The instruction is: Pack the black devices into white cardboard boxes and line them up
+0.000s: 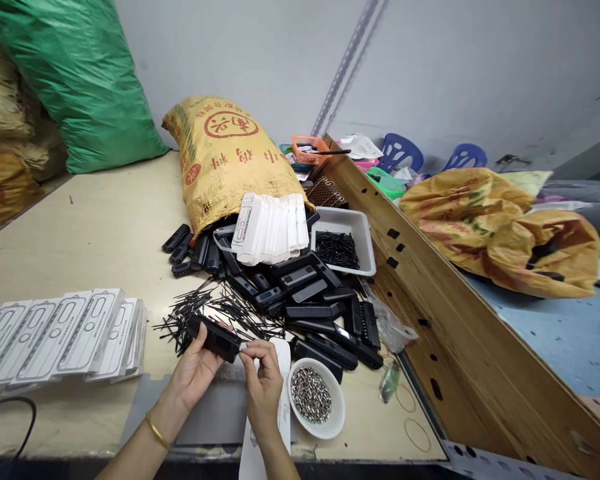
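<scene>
My left hand (197, 367) is closed round a black ribbed plastic housing (219, 339), held at a slant above the table. At the housing's right end, the fingertips of my right hand (263, 373) are pinched together. A small pale or shiny bit shows at those fingertips, too small to name. To the right of my right hand stands a white bowl (336, 427) full of small metal pieces (311, 395). Thin black sticks (190, 317) lie loose behind my left hand. Under my right wrist is a white printed card (283, 420).
Black housings (315, 310) are heaped before a yellow woven sack (240, 167), with white cards (273, 230) on top. A white tray (365, 247) holds black sticks. Stacked printed cards (75, 333) stand at left. A wooden board (460, 333) edges the right side.
</scene>
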{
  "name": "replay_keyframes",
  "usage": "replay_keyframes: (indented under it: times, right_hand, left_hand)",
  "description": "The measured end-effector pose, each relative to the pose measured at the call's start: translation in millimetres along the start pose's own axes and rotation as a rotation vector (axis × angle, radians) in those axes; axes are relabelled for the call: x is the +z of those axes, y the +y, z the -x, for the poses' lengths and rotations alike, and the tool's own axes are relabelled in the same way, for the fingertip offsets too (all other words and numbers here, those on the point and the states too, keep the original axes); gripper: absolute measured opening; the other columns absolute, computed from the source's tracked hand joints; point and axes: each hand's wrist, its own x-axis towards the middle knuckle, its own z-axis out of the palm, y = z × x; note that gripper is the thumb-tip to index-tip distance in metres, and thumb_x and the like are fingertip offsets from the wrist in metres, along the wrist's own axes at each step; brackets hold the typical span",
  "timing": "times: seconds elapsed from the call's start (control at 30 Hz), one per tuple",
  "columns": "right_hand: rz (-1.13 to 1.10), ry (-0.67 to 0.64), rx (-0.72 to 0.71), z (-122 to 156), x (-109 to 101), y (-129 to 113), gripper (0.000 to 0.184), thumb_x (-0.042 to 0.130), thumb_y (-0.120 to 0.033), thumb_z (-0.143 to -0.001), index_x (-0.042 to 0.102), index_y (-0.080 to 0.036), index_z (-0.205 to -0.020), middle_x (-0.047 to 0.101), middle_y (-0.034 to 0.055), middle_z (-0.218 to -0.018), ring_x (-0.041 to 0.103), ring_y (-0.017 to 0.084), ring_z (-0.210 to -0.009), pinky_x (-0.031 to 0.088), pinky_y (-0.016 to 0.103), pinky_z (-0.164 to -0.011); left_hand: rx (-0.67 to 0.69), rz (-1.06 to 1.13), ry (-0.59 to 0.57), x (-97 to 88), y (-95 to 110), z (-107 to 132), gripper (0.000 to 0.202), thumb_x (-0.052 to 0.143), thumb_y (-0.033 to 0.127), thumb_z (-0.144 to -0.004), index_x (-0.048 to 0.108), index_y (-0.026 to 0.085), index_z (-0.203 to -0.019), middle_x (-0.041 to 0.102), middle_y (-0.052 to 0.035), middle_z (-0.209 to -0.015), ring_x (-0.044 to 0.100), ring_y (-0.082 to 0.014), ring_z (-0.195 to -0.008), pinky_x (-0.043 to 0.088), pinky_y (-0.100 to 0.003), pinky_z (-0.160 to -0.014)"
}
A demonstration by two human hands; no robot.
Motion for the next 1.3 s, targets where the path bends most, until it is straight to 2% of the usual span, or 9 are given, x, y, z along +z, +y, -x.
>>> replay_keyframes:
  times: [0.13,0.4,0.5,0.8,0.97,1.13,1.23,1.3]
  right_hand:
    - [-0.025,-0.007,-0.011,0,3,1,0.007,0.057,-0.024,-0.081,0.060,-0.020,-0.076,0.056,0.0035,-0.083,0.054,0.018,-0.084,0.043,0.033,-0.077]
    - [-0.337,0.066,0.154,0,11,14,0.011,0.062,-0.030,-0.076,0.059,-0.020,-0.073,0.055,0.0037,-0.086,0.054,0.019,-0.087,0.043,0.035,-0.082]
    - [-0.385,0.070,0.179,1,12,17,0.011,0.062,-0.030,-0.076,0.058,-0.020,-0.073,0.054,0.0039,-0.090,0.053,0.019,-0.091,0.042,0.035,-0.084]
    - [-0.291,0.087,0.157,1,11,21,0.010,0.061,-0.029,-0.077,0.059,-0.020,-0.073,0.054,0.0044,-0.092,0.052,0.020,-0.094,0.041,0.035,-0.084]
    - [-0.220,0.083,0.057,1,8,18,0.005,0.060,-0.023,-0.078,0.061,-0.021,-0.074,0.055,0.0037,-0.089,0.053,0.018,-0.091,0.041,0.034,-0.083]
    - [-0.123,0.062,-0.027,1,2,15,0.006,0.059,-0.020,-0.079,0.063,-0.021,-0.075,0.060,0.0033,-0.083,0.056,0.018,-0.082,0.045,0.033,-0.074]
    - [-0.063,0.029,-0.064,2,-2,15,0.007,0.058,-0.018,-0.081,0.064,-0.021,-0.079,0.062,0.0033,-0.080,0.058,0.018,-0.079,0.046,0.032,-0.072]
    - [-0.009,-0.014,-0.081,3,-6,14,0.008,0.058,-0.017,-0.081,0.065,-0.021,-0.080,0.063,0.0036,-0.081,0.059,0.018,-0.080,0.047,0.032,-0.072]
  left_hand:
    - [-0.008,0.003,0.020,-2.7,-7,1,0.026,0.044,0.023,-0.090,0.054,0.011,-0.112,0.067,-0.0121,-0.101,0.061,-0.0210,-0.103,0.050,-0.037,-0.091]
    - [-0.021,0.050,0.005,-3.1,-13,0,0.028,0.039,0.024,-0.092,0.054,0.011,-0.112,0.067,-0.0127,-0.099,0.063,-0.0198,-0.100,0.051,-0.034,-0.088]
    - [-0.015,0.050,0.015,-1.2,-15,1,0.028,0.039,0.024,-0.092,0.054,0.011,-0.112,0.067,-0.0136,-0.099,0.063,-0.0196,-0.098,0.052,-0.033,-0.086]
    - [0.015,0.052,0.010,4.1,-16,4,0.031,0.038,0.024,-0.093,0.053,0.012,-0.116,0.066,-0.0138,-0.104,0.063,-0.0195,-0.100,0.052,-0.033,-0.088]
    - [0.029,0.023,0.022,4.1,-18,5,0.029,0.038,0.024,-0.092,0.057,0.012,-0.110,0.066,-0.0132,-0.103,0.062,-0.0187,-0.100,0.052,-0.032,-0.088]
    - [0.176,-0.054,-0.048,3.1,-19,8,0.023,0.047,0.019,-0.088,0.059,0.020,-0.108,0.065,-0.0091,-0.110,0.060,-0.0200,-0.105,0.050,-0.036,-0.091]
    - [0.251,-0.110,-0.081,3.1,-15,9,0.032,0.059,0.019,-0.082,0.057,0.027,-0.113,0.064,-0.0051,-0.112,0.058,-0.0219,-0.108,0.049,-0.038,-0.092]
    - [0.258,-0.138,-0.088,3.1,-12,9,0.035,0.062,0.021,-0.079,0.056,0.027,-0.113,0.064,-0.0048,-0.113,0.058,-0.0227,-0.109,0.049,-0.038,-0.092]
